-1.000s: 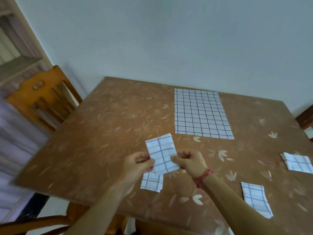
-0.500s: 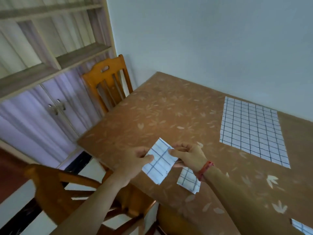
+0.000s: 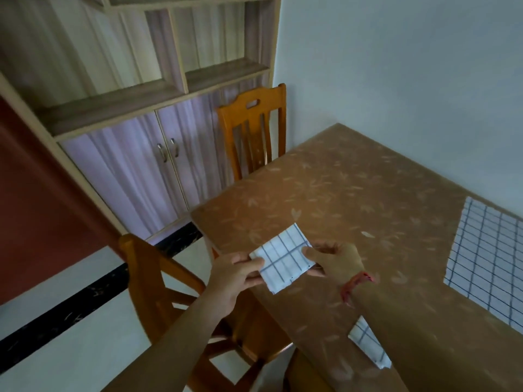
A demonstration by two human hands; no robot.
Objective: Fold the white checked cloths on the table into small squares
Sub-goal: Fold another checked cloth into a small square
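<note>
**One cloth in hand, one folded, one still flat**

At the counter's point(image 3: 353, 193) near edge, a small folded checked cloth point(image 3: 368, 346) lies partly under the right forearm, and it looks finished.

Just above the counter's near-left corner, both hands hold a second folded checked cloth point(image 3: 283, 258) clear of the surface. The left hand point(image 3: 235, 273) pinches its left side with the thumb on top and the fingers curled beneath. The right hand point(image 3: 336, 261), with a red wristband point(image 3: 358, 282), pinches the right side the same way. This cloth is already a small, nearly square packet, so I judge it folded or one crease short and not yet set down. It sits corner-on, with one corner pointing away across the counter and the opposite one toward the person. Its slightly longer axis seems to run from near-left to far-right between the hands.

Farther along the counter's right side, a large checked cloth point(image 3: 486, 264) lies flat and unfolded, cut off by the frame; that one is still to do.
</note>
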